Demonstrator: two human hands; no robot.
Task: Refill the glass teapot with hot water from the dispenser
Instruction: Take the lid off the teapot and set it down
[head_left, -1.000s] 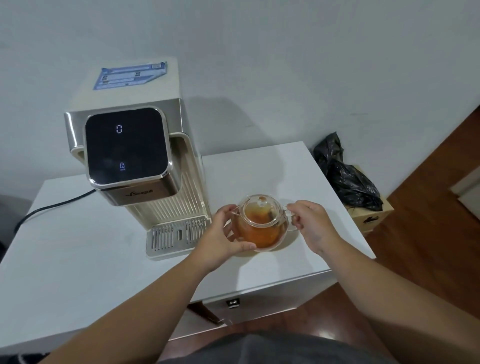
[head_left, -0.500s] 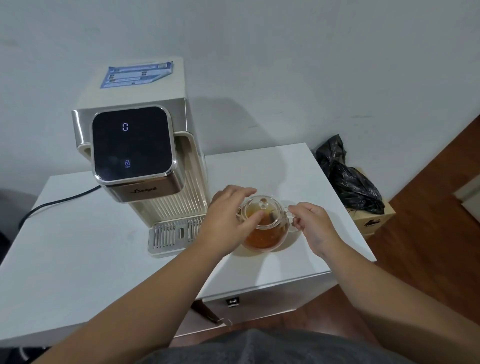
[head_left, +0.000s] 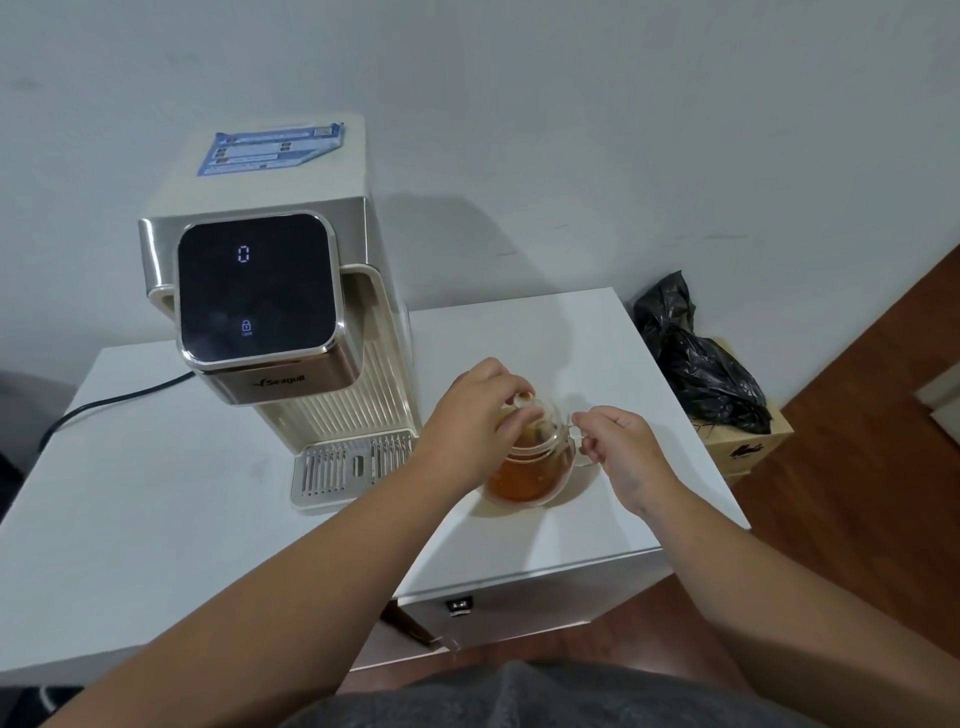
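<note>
On the table (head_left: 156, 519), one glass teapot (head_left: 524, 480) beside one dispenser (head_left: 291, 332); left hand (head_left: 472, 415) pinching lid (head_left: 541, 435), right hand (head_left: 623, 447) pinching handle (head_left: 582, 442)

The left hand (head_left: 470, 421) hides much of the lid (head_left: 545, 434) of the glass teapot (head_left: 530, 480).

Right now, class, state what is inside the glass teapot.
Amber liquid sits in the glass teapot, with something dark near the top. The left hand, pinching the lid knob, covers the left part.
</note>
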